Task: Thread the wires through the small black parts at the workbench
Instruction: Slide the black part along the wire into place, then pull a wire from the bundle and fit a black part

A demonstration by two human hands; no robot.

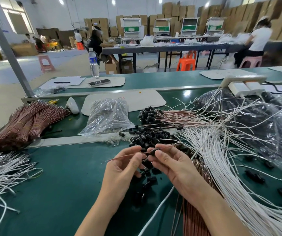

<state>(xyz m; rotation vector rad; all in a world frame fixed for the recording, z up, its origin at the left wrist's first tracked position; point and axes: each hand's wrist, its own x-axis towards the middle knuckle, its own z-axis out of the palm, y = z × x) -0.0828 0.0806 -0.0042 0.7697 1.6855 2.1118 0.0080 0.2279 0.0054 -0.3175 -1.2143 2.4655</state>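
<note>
Both hands meet just above the green surface (60, 184), close to the body, and that looks deliberate: the work is fine and wants to be right under the eyes. The left hand (125, 167) has its grip closed on a thin brown wire (119, 156), pinching it between thumb and fingertips so that the free tail sticks out to the left. The right hand (176, 167) has its grip closed on a small black part (151, 152) sitting on that same wire, fingertips nearly touching those of the other hand. I judge the part is being slid along the wire, one hand steadying, the other feeding.

The supplies lie within easy reach. A heap of loose black parts (147, 135) sits directly behind and under the hands, spilled out beside a clear bag (107, 116). Finished wires (153, 114), each capped with a black piece, are laid in a fan beyond the heap, out of the way. White wires (222, 159) sprawl to the right, and bundled brown wires (26, 123) wait on the left.

Further back on the surface stand a water bottle (93, 63) and a power strip (242, 81). The room is a big bright workshop: other people (259, 38) sit at a long table, an orange stool (186, 63) stands beneath it, and cartons (176, 11) are stacked high against the far wall
</note>
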